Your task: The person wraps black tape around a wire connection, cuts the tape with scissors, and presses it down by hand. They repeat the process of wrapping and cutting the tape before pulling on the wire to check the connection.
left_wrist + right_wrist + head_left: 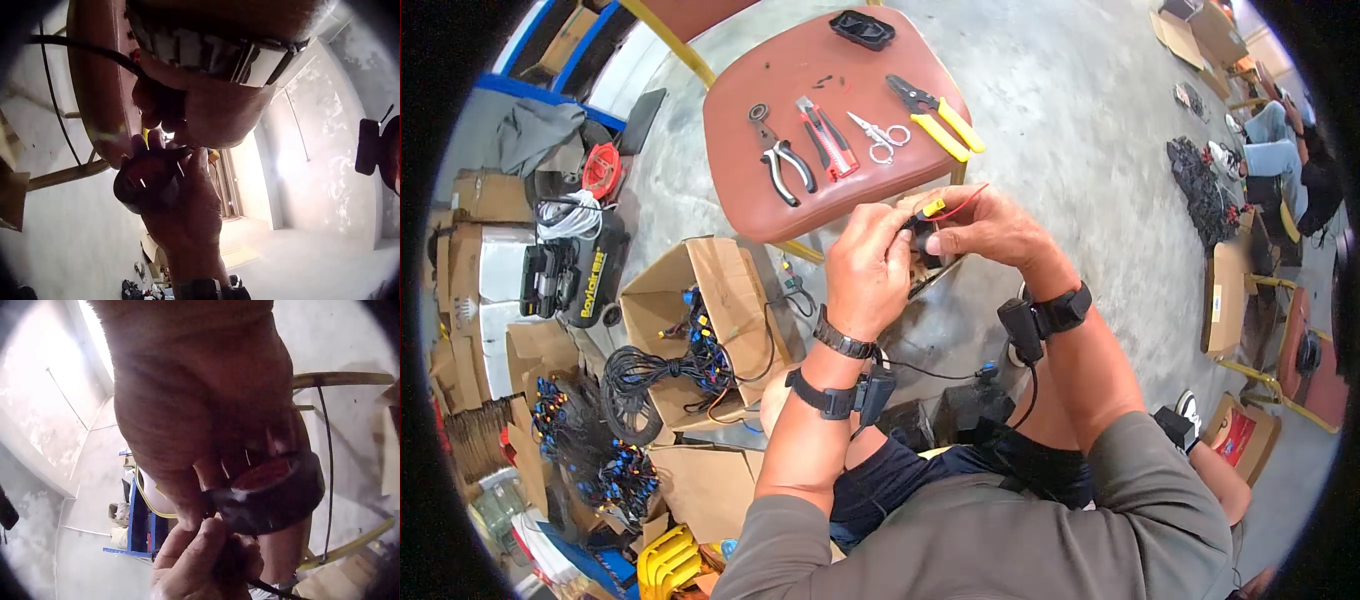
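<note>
Both hands meet just in front of the red seat. My left hand pinches a cable end with a yellow connector at its tip. A thin red wire curves up from there past the right fingers. My right hand holds a roll of black tape, its fingers bent at the roll in the right wrist view. A short dark strip runs from the roll to the fingertips of both hands, which almost meet. In the left wrist view the roll hides part of the right palm, and the left hand covers most of the cable.
On the red seat lie black-handled pliers, a red utility knife, scissors, yellow-handled wire strippers and a black tray. A cardboard box of cables stands at the left, near more bundled wires.
</note>
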{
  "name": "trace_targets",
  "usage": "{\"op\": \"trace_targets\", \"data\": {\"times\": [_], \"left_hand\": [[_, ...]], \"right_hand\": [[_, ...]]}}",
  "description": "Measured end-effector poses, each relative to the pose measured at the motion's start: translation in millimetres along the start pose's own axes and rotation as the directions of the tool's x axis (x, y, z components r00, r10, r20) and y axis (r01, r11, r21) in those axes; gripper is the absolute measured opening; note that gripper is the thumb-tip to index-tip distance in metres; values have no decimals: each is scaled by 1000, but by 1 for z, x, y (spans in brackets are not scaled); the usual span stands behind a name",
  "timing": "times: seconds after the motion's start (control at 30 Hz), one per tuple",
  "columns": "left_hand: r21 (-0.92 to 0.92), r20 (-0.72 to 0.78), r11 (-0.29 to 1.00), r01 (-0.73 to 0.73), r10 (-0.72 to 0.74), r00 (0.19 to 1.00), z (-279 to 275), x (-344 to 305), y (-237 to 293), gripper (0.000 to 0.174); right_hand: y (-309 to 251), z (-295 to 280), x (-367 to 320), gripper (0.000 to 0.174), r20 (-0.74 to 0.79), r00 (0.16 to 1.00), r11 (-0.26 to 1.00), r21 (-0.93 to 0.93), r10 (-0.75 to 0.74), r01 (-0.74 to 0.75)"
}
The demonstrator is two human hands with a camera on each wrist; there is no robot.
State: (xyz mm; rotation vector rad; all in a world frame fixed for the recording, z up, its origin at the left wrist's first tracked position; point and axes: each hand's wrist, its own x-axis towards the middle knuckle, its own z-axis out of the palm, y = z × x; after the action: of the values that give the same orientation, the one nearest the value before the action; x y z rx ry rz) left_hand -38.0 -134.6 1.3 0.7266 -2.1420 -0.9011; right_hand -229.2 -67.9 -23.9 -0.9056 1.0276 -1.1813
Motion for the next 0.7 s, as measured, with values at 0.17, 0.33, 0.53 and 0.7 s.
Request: {"op": "trace_targets", "data": {"times": [0.17,0.33,0.53,0.7], "left_hand": [[79,-5,997,-22,22,1000,-16,-8,-10,19],[68,-5,997,24,-23,1000,-25,-9,-20,20],[52,24,998,25,-26,999,-29,-11,-32,18],[26,-40,999,-28,29,999,-35,-11,-35,18]], "right_hand": [[-2,1,12,43,-82,997,991,-132,9,-20],[-10,6,38,21,-388,918,844,-517,-81,-145],[-30,11,96,25,-267,929,414,-899,-257,-144],[-31,13,122,29,-245,943,64,-969,-226,-237]]}}
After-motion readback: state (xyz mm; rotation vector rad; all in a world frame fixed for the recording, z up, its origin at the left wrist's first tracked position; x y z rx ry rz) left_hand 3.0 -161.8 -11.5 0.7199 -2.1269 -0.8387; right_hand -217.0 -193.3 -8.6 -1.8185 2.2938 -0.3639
